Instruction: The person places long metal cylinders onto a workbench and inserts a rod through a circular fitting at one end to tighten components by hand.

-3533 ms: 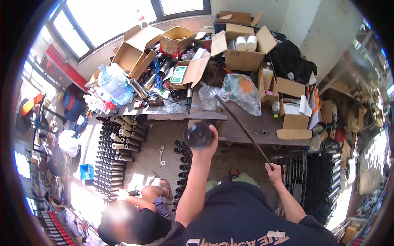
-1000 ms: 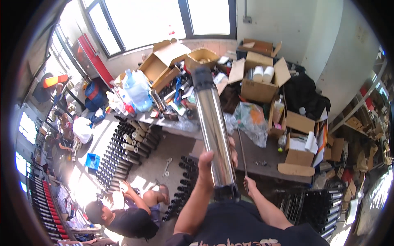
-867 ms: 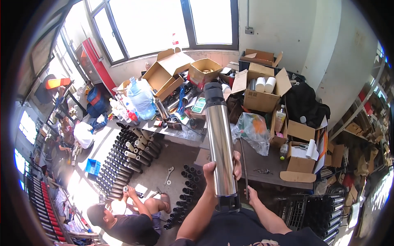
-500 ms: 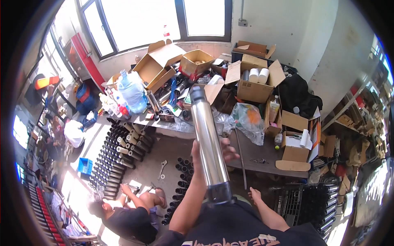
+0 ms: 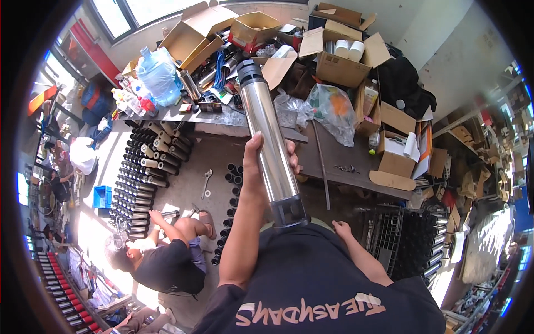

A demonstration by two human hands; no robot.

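Observation:
My left hand (image 5: 255,167) is closed around a shiny metal cylinder (image 5: 268,142) with black end fittings. The thumb lies along its left side and fingertips wrap the right. The cylinder stands almost upright, leaning left at the top, its ribbed cap away from me and its lower black fitting (image 5: 288,211) close to my shirt. My right hand (image 5: 342,229) hangs low on the right, holding nothing visible, its fingers loosely apart. Nearest to it is the lower end of a thin metal rod (image 5: 322,167) leaning over the workbench edge, a small gap away.
The workbench (image 5: 361,166) carries cardboard boxes (image 5: 340,68), a plastic bag (image 5: 332,114) and a blue water jug (image 5: 158,77). Black cylinders (image 5: 136,183) stand in rows on the floor at left, beside a seated person (image 5: 169,267). At right is a wire crate (image 5: 385,236) near stacked cylinders.
My view has tilted downward, so the bench sits higher in the picture. The cylinder stays in my left hand, which shows more fully now. My right hand remains low at my side.

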